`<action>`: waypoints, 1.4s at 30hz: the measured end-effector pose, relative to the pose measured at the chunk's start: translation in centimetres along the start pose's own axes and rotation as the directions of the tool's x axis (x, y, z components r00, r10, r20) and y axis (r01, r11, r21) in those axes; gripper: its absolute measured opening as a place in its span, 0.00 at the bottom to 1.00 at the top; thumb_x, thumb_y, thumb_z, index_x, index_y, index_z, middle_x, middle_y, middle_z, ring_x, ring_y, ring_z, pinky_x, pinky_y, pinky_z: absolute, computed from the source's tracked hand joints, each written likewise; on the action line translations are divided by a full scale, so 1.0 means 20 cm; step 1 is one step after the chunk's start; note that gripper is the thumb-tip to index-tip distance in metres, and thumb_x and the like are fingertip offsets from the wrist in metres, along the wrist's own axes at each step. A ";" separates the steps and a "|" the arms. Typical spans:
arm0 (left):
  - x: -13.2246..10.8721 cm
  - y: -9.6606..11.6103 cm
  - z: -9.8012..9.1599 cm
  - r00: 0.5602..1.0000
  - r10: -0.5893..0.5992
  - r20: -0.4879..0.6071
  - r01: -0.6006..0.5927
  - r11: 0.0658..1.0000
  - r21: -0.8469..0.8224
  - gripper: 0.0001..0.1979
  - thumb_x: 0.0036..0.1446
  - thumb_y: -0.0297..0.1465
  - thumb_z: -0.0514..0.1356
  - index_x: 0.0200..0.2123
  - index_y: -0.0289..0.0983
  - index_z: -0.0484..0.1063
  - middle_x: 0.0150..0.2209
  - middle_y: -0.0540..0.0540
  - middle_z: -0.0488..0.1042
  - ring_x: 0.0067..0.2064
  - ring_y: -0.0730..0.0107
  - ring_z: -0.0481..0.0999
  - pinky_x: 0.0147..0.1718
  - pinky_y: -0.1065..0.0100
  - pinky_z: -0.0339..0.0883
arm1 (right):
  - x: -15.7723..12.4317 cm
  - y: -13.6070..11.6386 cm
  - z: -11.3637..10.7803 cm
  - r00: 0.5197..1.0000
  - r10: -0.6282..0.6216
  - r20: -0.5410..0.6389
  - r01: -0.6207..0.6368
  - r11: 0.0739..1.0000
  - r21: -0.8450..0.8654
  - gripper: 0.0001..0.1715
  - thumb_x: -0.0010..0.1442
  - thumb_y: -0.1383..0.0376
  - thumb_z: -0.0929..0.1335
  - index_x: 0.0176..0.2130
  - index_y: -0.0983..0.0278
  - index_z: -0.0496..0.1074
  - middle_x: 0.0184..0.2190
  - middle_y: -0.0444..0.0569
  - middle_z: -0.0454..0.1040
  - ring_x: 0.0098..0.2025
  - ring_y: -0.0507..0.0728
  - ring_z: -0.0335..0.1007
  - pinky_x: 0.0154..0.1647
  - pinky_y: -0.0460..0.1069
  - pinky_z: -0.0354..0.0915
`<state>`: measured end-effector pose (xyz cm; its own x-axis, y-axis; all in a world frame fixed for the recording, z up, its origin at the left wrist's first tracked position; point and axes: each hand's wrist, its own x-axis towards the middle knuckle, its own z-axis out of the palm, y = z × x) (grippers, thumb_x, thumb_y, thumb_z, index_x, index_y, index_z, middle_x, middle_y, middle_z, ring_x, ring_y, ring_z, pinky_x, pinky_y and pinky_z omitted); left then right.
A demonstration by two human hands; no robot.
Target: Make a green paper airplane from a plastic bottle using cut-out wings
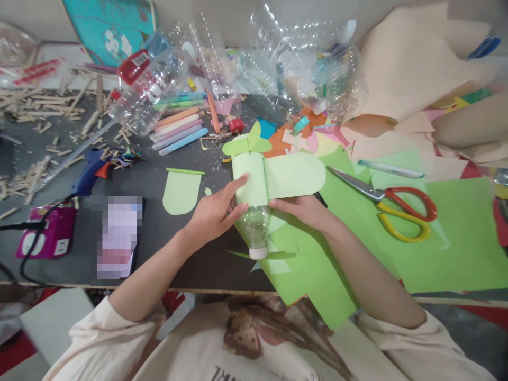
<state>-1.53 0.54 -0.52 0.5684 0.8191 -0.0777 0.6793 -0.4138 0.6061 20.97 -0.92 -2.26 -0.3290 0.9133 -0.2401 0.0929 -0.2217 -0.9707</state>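
A clear plastic bottle [257, 225] lies with its white cap toward me, its body wrapped in pale green paper [251, 182]. From the wrap's right side sticks out a rounded pale green paper wing [297, 174]. Brighter green leaf-shaped pieces [260, 142] sit at the far end. My left hand [216, 209] grips the bottle from the left, thumb and index finger on the wrap. At the lower right of the wrap is my right hand [304, 209], its thumb by the wing's base and its other fingers hidden beneath the wing. A separate rounded green piece [181, 191] lies at the left.
Scissors [381, 196] and a pen [391, 169] rest on green sheets [468, 233] at the right. A phone [120, 238], a purple box [47, 233] and a blue glue gun [89, 172] are on the left. Markers [180, 129], wood sticks and plastic bottles lie behind.
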 end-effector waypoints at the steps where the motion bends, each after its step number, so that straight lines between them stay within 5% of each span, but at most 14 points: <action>1: 0.00 0.00 0.00 1.000 -0.001 0.000 0.001 1.000 0.002 0.30 0.65 0.47 0.42 0.63 0.35 0.54 0.30 0.48 0.72 0.28 0.70 0.70 0.27 0.71 0.61 | 0.00 0.00 0.00 1.000 0.001 0.000 -0.001 1.000 0.001 0.40 0.51 0.46 0.71 0.59 0.57 0.67 0.51 0.52 0.77 0.57 0.64 0.68 0.65 0.64 0.54; 13: 0.00 -0.01 0.00 1.000 -0.015 0.014 0.014 0.999 0.039 0.32 0.65 0.49 0.40 0.63 0.35 0.54 0.30 0.47 0.72 0.28 0.69 0.70 0.27 0.72 0.61 | 0.00 0.02 0.00 1.000 0.009 -0.015 -0.009 1.000 -0.011 0.40 0.52 0.47 0.71 0.59 0.57 0.66 0.52 0.52 0.76 0.55 0.64 0.71 0.63 0.64 0.57; 18: 0.00 -0.01 0.01 0.999 0.012 -0.047 -0.010 0.998 0.056 0.34 0.64 0.51 0.36 0.65 0.37 0.50 0.48 0.40 0.74 0.36 0.66 0.74 0.29 0.71 0.63 | 0.00 0.01 0.01 0.997 -0.029 -0.077 0.030 0.999 0.022 0.40 0.52 0.45 0.70 0.60 0.56 0.66 0.52 0.52 0.76 0.55 0.63 0.71 0.62 0.62 0.60; 21: 0.01 -0.01 0.01 0.998 -0.010 -0.057 0.013 0.999 0.043 0.33 0.65 0.49 0.37 0.66 0.37 0.49 0.46 0.41 0.75 0.37 0.66 0.74 0.29 0.72 0.63 | 0.01 0.00 0.01 0.991 -0.062 -0.117 0.066 0.997 0.030 0.39 0.53 0.46 0.70 0.60 0.57 0.64 0.53 0.54 0.75 0.55 0.63 0.70 0.62 0.62 0.60; 27: 0.03 -0.08 -0.14 0.953 -0.148 -0.265 0.197 0.966 0.169 0.20 0.61 0.35 0.45 0.51 0.37 0.69 0.40 0.44 0.76 0.42 0.61 0.74 0.45 0.62 0.65 | 0.02 0.02 -0.03 0.957 -0.127 -0.259 0.127 0.992 -0.019 0.46 0.50 0.41 0.69 0.62 0.56 0.60 0.56 0.55 0.71 0.58 0.65 0.67 0.60 0.62 0.61; 29: 0.04 -0.13 -0.22 0.927 -0.229 -0.298 0.315 0.906 0.283 0.16 0.55 0.32 0.50 0.42 0.38 0.73 0.43 0.42 0.76 0.47 0.55 0.73 0.49 0.57 0.62 | 0.02 0.02 -0.04 0.891 -0.226 -0.393 0.209 0.974 -0.087 0.47 0.52 0.38 0.65 0.63 0.54 0.56 0.60 0.54 0.66 0.61 0.66 0.63 0.60 0.62 0.61; 32: 0.04 -0.18 -0.29 0.911 -0.341 -0.232 0.410 0.816 0.408 0.14 0.49 0.31 0.54 0.40 0.37 0.73 0.45 0.39 0.74 0.50 0.47 0.70 0.48 0.51 0.61 | -0.01 0.02 -0.06 0.663 -0.424 -0.617 0.279 0.905 -0.322 0.41 0.58 0.42 0.59 0.64 0.54 0.51 0.65 0.53 0.57 0.66 0.66 0.55 0.62 0.63 0.58; 34: 0.04 -0.19 -0.30 0.915 -0.368 -0.165 0.402 0.795 0.455 0.13 0.49 0.31 0.54 0.39 0.36 0.72 0.43 0.38 0.73 0.50 0.45 0.70 0.47 0.51 0.61 | -0.04 0.02 -0.06 0.524 -0.557 -0.645 0.256 0.825 -0.504 0.34 0.61 0.48 0.60 0.63 0.54 0.54 0.64 0.52 0.57 0.67 0.67 0.53 0.64 0.63 0.54; 35: 0.04 -0.19 -0.29 0.918 -0.369 -0.142 0.391 0.791 0.472 0.12 0.49 0.31 0.54 0.38 0.36 0.71 0.42 0.38 0.73 0.49 0.45 0.70 0.46 0.51 0.62 | -0.05 0.02 -0.06 0.511 -0.620 -0.596 0.254 0.771 -0.584 0.29 0.62 0.51 0.60 0.61 0.52 0.58 0.62 0.52 0.61 0.66 0.67 0.55 0.64 0.64 0.53; 36: 0.04 -0.19 -0.28 0.922 -0.364 -0.129 0.379 0.788 0.485 0.11 0.50 0.31 0.54 0.37 0.37 0.71 0.42 0.38 0.73 0.49 0.46 0.70 0.46 0.51 0.61 | -0.07 0.02 -0.06 0.544 -0.670 -0.506 0.277 0.712 -0.645 0.24 0.63 0.53 0.61 0.58 0.51 0.63 0.58 0.50 0.66 0.63 0.66 0.58 0.64 0.64 0.53; 39: 0.04 -0.18 -0.26 0.937 -0.329 -0.118 0.342 0.793 0.505 0.06 0.51 0.30 0.54 0.33 0.38 0.69 0.39 0.40 0.73 0.46 0.50 0.70 0.44 0.54 0.61 | -0.08 0.04 -0.02 0.749 -0.656 -0.092 0.429 0.586 -0.688 0.18 0.62 0.53 0.62 0.50 0.48 0.71 0.48 0.46 0.76 0.56 0.65 0.68 0.62 0.64 0.55; 42: 0.03 -0.18 -0.26 0.957 -0.276 -0.093 0.285 0.820 0.497 0.05 0.52 0.29 0.53 0.31 0.39 0.67 0.37 0.42 0.74 0.46 0.52 0.70 0.45 0.54 0.59 | -0.06 0.04 0.02 0.838 -0.521 0.164 0.477 0.554 -0.682 0.29 0.57 0.44 0.65 0.54 0.51 0.70 0.57 0.49 0.71 0.60 0.66 0.63 0.64 0.65 0.51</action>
<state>-6.08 4.56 1.49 0.3132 0.9347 -0.1678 0.9494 -0.3035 0.0813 20.99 -2.26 -2.75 -0.4780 0.8247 0.3023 0.5356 0.5464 -0.6438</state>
